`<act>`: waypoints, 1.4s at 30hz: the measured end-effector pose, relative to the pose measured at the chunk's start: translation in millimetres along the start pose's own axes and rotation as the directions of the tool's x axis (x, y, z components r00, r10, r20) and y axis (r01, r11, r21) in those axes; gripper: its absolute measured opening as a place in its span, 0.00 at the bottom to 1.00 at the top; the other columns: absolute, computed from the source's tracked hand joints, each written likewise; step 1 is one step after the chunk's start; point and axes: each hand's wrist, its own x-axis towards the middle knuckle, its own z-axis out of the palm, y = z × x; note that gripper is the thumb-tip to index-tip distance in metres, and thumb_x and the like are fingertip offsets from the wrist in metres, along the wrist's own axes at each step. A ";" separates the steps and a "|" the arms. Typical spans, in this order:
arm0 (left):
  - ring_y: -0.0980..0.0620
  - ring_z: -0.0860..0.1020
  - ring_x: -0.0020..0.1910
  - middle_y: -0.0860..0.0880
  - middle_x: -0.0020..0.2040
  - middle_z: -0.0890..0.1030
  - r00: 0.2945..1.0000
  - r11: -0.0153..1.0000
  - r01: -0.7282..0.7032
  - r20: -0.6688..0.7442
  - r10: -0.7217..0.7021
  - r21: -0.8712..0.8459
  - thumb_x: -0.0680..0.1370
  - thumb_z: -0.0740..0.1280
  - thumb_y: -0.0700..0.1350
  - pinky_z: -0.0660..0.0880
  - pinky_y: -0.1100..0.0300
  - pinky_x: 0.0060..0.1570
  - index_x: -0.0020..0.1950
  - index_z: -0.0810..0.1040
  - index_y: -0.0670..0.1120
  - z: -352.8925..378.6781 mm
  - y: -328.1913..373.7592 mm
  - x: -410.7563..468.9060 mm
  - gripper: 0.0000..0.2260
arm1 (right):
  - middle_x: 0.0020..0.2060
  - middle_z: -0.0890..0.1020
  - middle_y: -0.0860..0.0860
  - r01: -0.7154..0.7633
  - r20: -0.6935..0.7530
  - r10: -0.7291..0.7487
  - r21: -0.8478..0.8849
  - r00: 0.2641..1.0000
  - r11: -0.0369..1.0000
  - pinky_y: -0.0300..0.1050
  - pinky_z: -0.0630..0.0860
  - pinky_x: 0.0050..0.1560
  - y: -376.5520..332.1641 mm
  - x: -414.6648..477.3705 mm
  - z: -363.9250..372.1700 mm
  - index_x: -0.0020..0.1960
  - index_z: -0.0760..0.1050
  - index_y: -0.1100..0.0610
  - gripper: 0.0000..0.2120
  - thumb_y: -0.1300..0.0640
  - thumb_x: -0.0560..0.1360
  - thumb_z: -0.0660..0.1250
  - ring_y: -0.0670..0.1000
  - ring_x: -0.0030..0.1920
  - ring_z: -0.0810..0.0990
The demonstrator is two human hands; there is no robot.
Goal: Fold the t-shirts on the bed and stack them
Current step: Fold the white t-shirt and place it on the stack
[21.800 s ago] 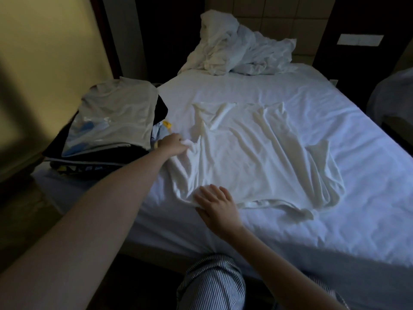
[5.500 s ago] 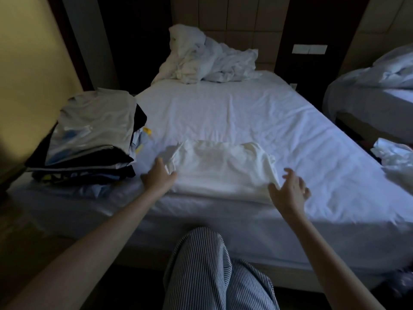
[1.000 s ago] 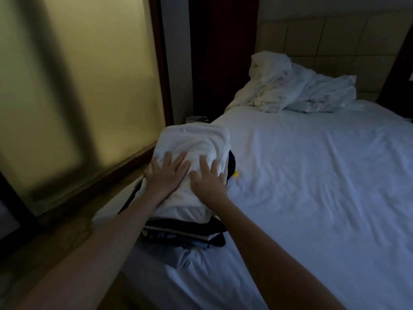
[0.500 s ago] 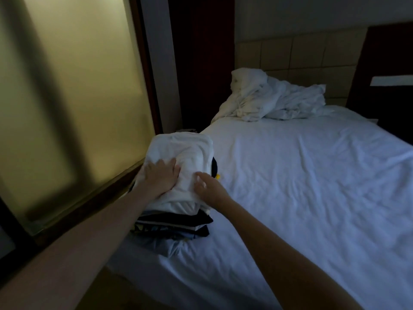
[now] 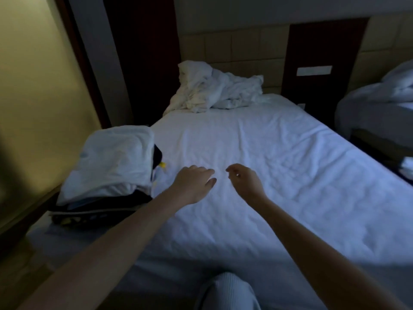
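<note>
My left hand [image 5: 193, 183] and right hand [image 5: 244, 180] hang side by side over the white bed sheet [image 5: 279, 175], both empty, with fingers loosely curled. The folded white cotton t-shirt [image 5: 114, 162] lies just left of my left hand and apart from it, on top of the stack of dark folded clothes [image 5: 100, 206] at the bed's left edge. A crumpled white duvet [image 5: 214, 90] sits at the tan padded headboard [image 5: 234, 50], and a frosted yellow glass panel [image 5: 33, 86] flanks the left. The t-shirt's long axis runs towards the headboard.
</note>
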 end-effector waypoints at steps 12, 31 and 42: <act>0.46 0.71 0.64 0.47 0.67 0.74 0.980 0.905 -0.151 0.060 0.190 -0.399 0.82 0.55 0.51 0.69 0.52 0.59 0.69 0.69 0.48 63.9 227.0 66.4 0.17 | 0.47 0.83 0.54 -0.197 -0.155 0.188 -0.044 0.970 0.979 0.44 0.73 0.47 169.1 -64.5 -166.1 0.51 0.80 0.55 0.11 0.62 0.76 0.59 0.54 0.48 0.81; 0.52 0.69 0.66 0.54 0.65 0.75 0.946 0.829 -0.305 -0.245 0.210 -0.469 0.71 0.42 0.58 0.61 0.57 0.62 0.64 0.75 0.53 155.6 440.6 164.0 0.31 | 0.72 0.61 0.56 -0.679 -0.595 0.415 -0.327 0.688 0.657 0.57 0.54 0.68 355.3 -74.6 -330.8 0.72 0.63 0.49 0.25 0.51 0.76 0.62 0.61 0.70 0.58; 0.52 0.71 0.65 0.54 0.63 0.77 0.933 0.810 -0.321 -0.312 0.181 -0.491 0.72 0.46 0.57 0.63 0.56 0.61 0.62 0.77 0.52 168.2 443.9 169.1 0.28 | 0.52 0.75 0.60 -0.682 -0.574 0.538 -0.048 0.617 0.730 0.56 0.68 0.58 377.1 -39.7 -335.6 0.47 0.72 0.57 0.18 0.41 0.73 0.64 0.62 0.57 0.72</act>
